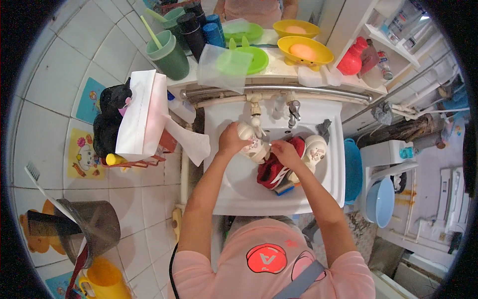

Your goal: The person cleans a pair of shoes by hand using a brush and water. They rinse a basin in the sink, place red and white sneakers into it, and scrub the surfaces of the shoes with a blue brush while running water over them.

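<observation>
In the white washbasin [234, 179], my left hand [232, 141] is closed around a cream shoe [254, 148] with a small printed pattern, held under the left tap [256, 112]. My right hand [287, 154] has its fingers pinched together at that shoe's right edge; what lies between the fingertips is too small to make out. Below the right hand lies a dark red shoe [269, 173] with white stripes, partly covered by the hand. A second cream shoe [315, 149] rests at the basin's right side. Under the red shoe, a blue brush [285, 190] shows in part.
A metal rail [279, 90] runs behind the taps, below a shelf with a green cup [168, 57] and a yellow dish [304, 51]. Left hangs a tissue pack [142, 114]. A grey cloth [323, 129] sits on the basin's right rim. Blue basins [381, 202] stand right.
</observation>
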`<state>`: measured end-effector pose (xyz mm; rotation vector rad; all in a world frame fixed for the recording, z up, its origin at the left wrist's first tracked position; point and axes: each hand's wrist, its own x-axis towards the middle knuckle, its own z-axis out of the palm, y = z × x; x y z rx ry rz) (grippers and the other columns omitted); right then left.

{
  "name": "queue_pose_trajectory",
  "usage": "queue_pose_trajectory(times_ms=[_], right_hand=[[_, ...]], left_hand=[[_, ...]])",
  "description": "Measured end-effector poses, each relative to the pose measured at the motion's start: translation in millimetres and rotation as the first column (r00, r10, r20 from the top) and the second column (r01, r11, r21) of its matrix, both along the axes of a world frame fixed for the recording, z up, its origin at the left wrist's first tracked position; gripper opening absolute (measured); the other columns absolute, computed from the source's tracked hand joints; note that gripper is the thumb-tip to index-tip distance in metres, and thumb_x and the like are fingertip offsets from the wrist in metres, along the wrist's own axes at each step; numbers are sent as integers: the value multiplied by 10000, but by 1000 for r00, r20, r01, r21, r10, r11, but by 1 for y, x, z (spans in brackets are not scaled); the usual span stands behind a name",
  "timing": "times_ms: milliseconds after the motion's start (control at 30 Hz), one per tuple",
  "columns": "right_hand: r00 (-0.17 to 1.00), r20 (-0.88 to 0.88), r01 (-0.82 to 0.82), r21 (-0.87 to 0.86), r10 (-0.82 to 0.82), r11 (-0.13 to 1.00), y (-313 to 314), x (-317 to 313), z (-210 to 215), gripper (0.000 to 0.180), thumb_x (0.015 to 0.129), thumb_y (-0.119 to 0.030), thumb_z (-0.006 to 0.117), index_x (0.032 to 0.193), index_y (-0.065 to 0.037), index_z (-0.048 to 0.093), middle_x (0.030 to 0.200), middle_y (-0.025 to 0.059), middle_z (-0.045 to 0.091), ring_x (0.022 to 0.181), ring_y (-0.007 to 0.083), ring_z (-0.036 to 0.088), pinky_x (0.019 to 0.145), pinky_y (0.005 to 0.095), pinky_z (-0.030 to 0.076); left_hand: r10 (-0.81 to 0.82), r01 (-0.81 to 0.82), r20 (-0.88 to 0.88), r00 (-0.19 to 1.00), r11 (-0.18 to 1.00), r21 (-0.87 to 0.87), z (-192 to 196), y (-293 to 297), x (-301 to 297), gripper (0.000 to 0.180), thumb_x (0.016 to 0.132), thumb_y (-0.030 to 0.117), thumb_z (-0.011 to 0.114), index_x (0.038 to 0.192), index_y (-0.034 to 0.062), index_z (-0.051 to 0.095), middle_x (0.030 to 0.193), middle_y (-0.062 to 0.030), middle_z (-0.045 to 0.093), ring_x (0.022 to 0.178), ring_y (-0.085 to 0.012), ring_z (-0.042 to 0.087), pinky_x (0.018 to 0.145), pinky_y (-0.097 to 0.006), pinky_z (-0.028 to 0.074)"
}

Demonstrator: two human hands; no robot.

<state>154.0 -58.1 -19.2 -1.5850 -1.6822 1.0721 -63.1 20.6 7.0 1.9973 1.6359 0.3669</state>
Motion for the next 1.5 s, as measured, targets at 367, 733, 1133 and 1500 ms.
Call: queue_pose_trajectory(times_ms=[367, 733, 1133, 1500], right_hand=[[996, -46, 81, 208, -73, 975, 13, -37, 48, 500, 784, -62, 588, 1245, 15, 409, 1136, 226, 485, 1015, 356, 520, 863, 396, 433], [991, 112, 45, 225, -72, 973, -30, -29, 48, 557, 701, -99, 663, 1211, -11, 458, 1158, 225, 471, 1086, 392, 450, 949, 402, 373], [959, -269, 157, 231, -92, 960, -95, 48, 78, 680, 665, -148, 743, 1253, -21, 425, 1159, 191, 482, 1070, 319, 485, 915, 350, 408], [565, -466, 809, 151, -681, 569, -217, 308, 69, 356, 834, -63, 544, 1169, -1, 441, 1060, 130, 530, 906, 218, 552, 727, 289, 472]], left_hand=[[76, -58, -232, 970, 995, 84, 67, -30, -4, 648, 584, 352, 774, 1052, 2, 495, 1052, -168, 521, 978, -327, 546, 802, -402, 467], [-222, 283, -219, 950, 909, 307, 121, -66, -6, 585, 550, 204, 784, 1049, 53, 520, 979, -125, 493, 946, -320, 503, 786, -407, 434], [-257, 231, -39, 966, 779, 583, 230, -117, 95, 619, 543, 255, 800, 1044, 38, 508, 970, -143, 517, 911, -334, 527, 748, -405, 449], [-395, 278, 180, 901, 844, 458, 177, -181, 395, 738, 601, 332, 807, 1142, -36, 464, 1077, -201, 544, 986, -327, 549, 843, -375, 443]])
